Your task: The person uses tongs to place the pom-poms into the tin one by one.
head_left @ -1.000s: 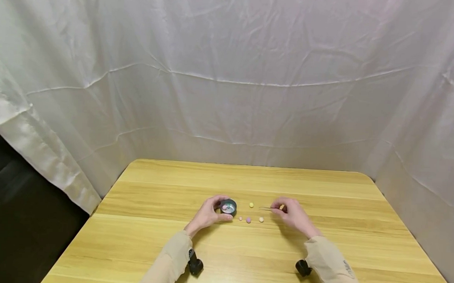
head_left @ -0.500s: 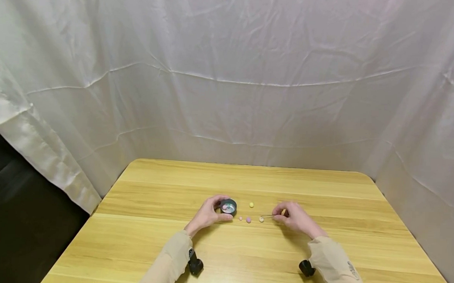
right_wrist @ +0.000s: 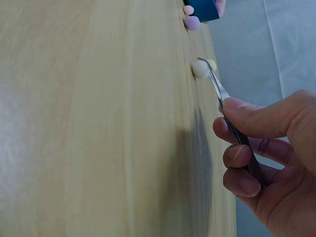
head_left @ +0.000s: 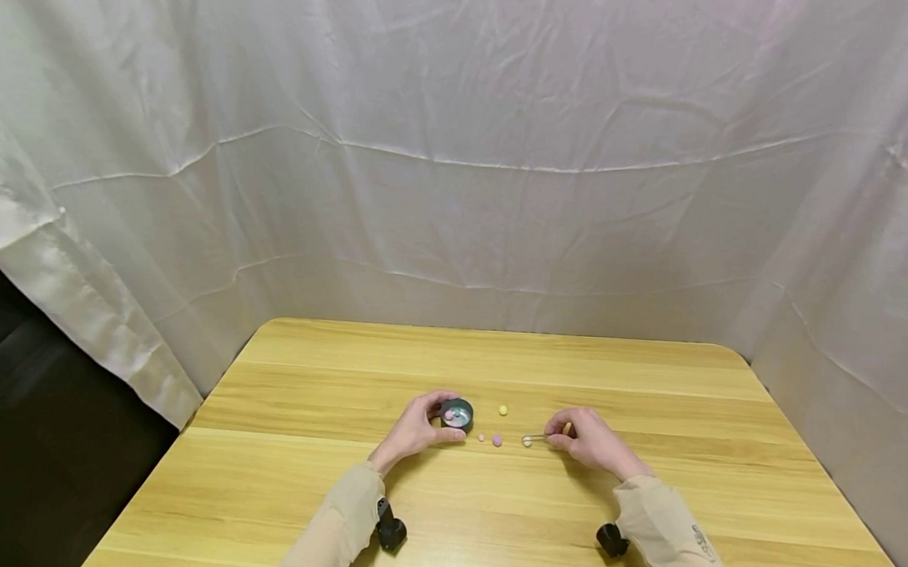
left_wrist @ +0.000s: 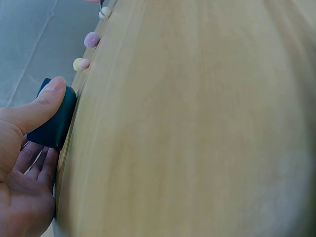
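My left hand (head_left: 413, 432) holds a small dark teal round dish (left_wrist: 60, 121) upright on the table, thumb on one side and fingers on the other. Inside the dish lie a pink pom-pom (head_left: 449, 415) and something teal. Between thumb and fingers, my right hand (right_wrist: 276, 148) grips a pair of bent-tip tweezers (right_wrist: 220, 91). The tips reach a cream pom-pom (right_wrist: 200, 70) on the table; whether they pinch it I cannot tell. Left of it are a purple pom-pom (head_left: 497, 440) and a smaller pink one (head_left: 482, 437). A yellow pom-pom (head_left: 503, 410) sits farther back.
All this stands on a light wood table (head_left: 346, 371). A pale fabric curtain (head_left: 501, 235) hangs behind it and at the sides. Black wrist cameras are strapped to both sleeves, and a dark surface (head_left: 43, 436) lies beyond the table at left.
My right hand has brought the tweezers nearer to me, from beside the yellow pom-pom to the cream one. The cream pom-pom has shifted slightly right. My left hand and the dish have stayed put.
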{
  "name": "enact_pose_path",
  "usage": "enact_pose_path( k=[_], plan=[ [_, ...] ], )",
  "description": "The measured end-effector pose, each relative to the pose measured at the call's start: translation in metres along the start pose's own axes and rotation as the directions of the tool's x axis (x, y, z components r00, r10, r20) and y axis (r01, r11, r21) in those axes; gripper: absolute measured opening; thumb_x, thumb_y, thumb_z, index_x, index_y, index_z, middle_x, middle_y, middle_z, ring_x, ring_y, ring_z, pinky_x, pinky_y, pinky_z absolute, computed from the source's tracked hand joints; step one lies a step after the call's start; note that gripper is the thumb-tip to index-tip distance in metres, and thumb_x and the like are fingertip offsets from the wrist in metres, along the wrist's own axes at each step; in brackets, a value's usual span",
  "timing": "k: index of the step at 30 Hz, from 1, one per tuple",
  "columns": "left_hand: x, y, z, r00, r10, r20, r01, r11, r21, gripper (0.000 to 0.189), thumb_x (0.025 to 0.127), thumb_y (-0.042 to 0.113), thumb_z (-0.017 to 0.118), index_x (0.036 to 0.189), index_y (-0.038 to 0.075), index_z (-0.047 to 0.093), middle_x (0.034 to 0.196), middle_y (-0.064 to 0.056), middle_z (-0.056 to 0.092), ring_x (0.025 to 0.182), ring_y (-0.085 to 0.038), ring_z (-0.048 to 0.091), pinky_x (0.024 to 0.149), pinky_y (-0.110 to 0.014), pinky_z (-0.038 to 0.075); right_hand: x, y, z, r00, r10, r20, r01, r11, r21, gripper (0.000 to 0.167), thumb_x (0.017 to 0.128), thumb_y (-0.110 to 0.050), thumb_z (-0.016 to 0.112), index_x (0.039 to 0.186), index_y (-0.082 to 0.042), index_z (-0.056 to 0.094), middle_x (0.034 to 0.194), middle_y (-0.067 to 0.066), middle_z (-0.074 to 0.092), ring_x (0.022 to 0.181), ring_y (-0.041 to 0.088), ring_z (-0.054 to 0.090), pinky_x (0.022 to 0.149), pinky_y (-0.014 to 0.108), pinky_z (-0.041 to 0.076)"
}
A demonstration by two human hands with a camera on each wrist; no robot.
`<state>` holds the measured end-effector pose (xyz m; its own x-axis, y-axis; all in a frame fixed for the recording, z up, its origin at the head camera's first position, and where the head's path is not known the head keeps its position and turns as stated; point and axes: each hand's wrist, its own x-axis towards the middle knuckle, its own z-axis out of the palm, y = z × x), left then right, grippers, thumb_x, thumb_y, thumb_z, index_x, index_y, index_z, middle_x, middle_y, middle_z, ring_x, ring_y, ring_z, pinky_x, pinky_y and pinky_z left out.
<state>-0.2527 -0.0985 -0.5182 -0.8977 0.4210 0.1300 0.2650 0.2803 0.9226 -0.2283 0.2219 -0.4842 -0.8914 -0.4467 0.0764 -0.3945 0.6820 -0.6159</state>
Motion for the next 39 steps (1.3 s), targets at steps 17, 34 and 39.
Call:
enact_pose_path(
  k=[17, 34, 39],
  plan=[
    [0.0, -0.002, 0.0, 1.0, 0.001, 0.005, -0.001, 1.0, 0.008, 0.061, 0.083, 0.009, 0.082, 0.136, -0.003, 0.056, 0.131, -0.025, 0.062, 0.118, -0.04, 0.063, 0.102, -0.049, 0.052, 0.0, 0.0, 0.003, 0.999, 0.039, -0.033, -0.038, 0.999, 0.012, 0.007, 0.094, -0.004, 0.067, 0.09, -0.008, 0.073, 0.083, -0.001, 0.066, 0.061, 0.003, 0.047, 0.054, 0.018, 0.04],
    [0.0, -0.002, 0.0, 1.0, -0.016, -0.005, 0.016, 0.999, 0.03, 0.06, 0.082, 0.011, 0.084, 0.136, 0.001, 0.057, 0.129, -0.021, 0.064, 0.116, -0.034, 0.065, 0.098, -0.037, 0.055, 0.005, -0.011, 0.002, 0.999, 0.014, -0.052, -0.014, 1.0, 0.013, 0.007, 0.095, -0.007, 0.067, 0.093, -0.007, 0.073, 0.086, 0.001, 0.068, 0.061, 0.004, 0.046, 0.052, 0.018, 0.038],
    [-0.001, -0.001, -0.001, 1.0, -0.022, -0.007, 0.022, 0.999, 0.025, 0.06, 0.082, 0.011, 0.084, 0.136, 0.002, 0.058, 0.13, -0.019, 0.064, 0.117, -0.033, 0.065, 0.098, -0.036, 0.055, 0.008, -0.015, 0.003, 0.998, 0.025, -0.061, -0.023, 0.999, 0.026, 0.007, 0.095, -0.006, 0.066, 0.094, -0.007, 0.073, 0.085, 0.001, 0.068, 0.06, 0.004, 0.047, 0.052, 0.018, 0.039]
  ],
)
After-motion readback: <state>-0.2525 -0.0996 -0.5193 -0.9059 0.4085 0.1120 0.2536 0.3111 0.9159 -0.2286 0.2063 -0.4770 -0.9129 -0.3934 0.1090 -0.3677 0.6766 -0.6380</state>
